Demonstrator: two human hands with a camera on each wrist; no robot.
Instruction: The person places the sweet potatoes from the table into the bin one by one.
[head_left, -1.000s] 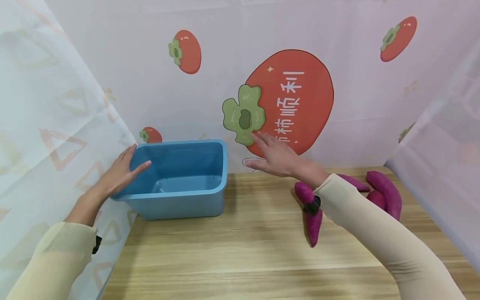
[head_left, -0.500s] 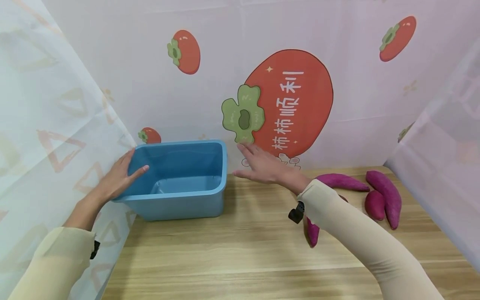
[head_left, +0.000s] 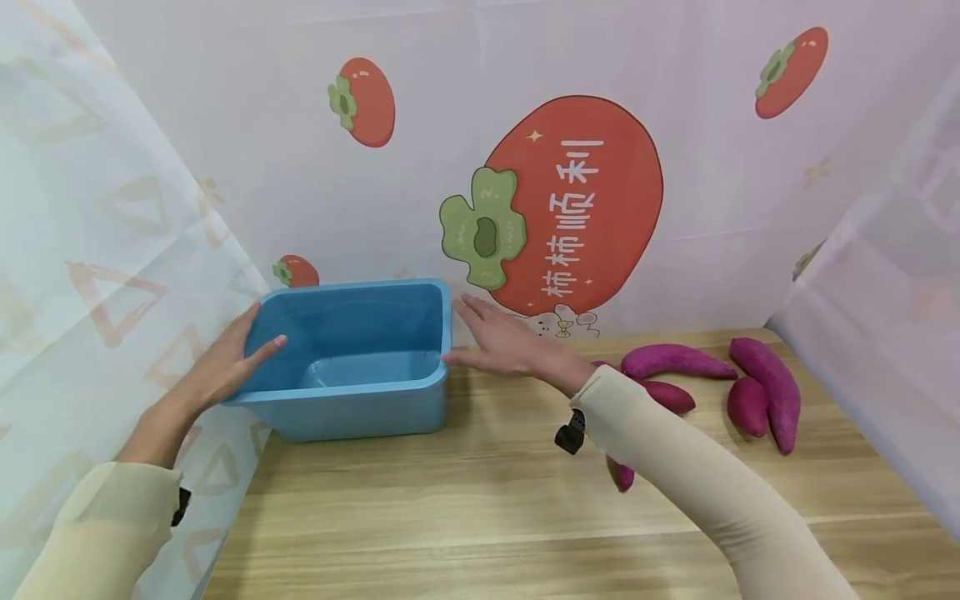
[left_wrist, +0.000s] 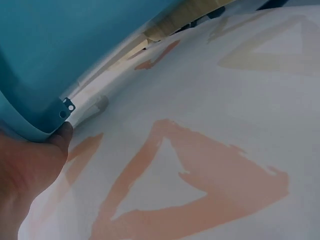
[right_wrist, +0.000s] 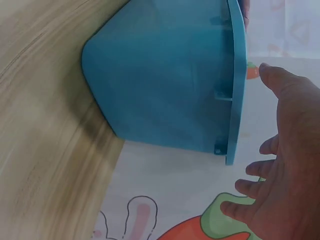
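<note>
A light blue plastic bin (head_left: 352, 412) stands at the left of the wooden table, against the patterned side cloth. My left hand (head_left: 219, 365) grips its left rim, thumb over the inside. In the left wrist view, fingers of the left hand (left_wrist: 35, 162) lie under the rim's corner. My right hand (head_left: 501, 337) is beside the bin's right rim with its fingers spread; the right wrist view shows a gap between this right hand (right_wrist: 290, 165) and the rim. Both hands hold no other thing. The bin's inside shows nothing lying in it.
Several purple sweet potatoes lie at the right: a long one (head_left: 678, 360) at the back, a curved one (head_left: 772, 392), a short one (head_left: 747, 407), and others partly hidden by the right sleeve (head_left: 660, 450). A persimmon-print cloth (head_left: 712, 208) hangs behind the table (head_left: 420, 517).
My right hand has moved left and slightly down, from in front of the big persimmon print to beside the bin's right rim. The left hand stays on the bin, which has hardly moved.
</note>
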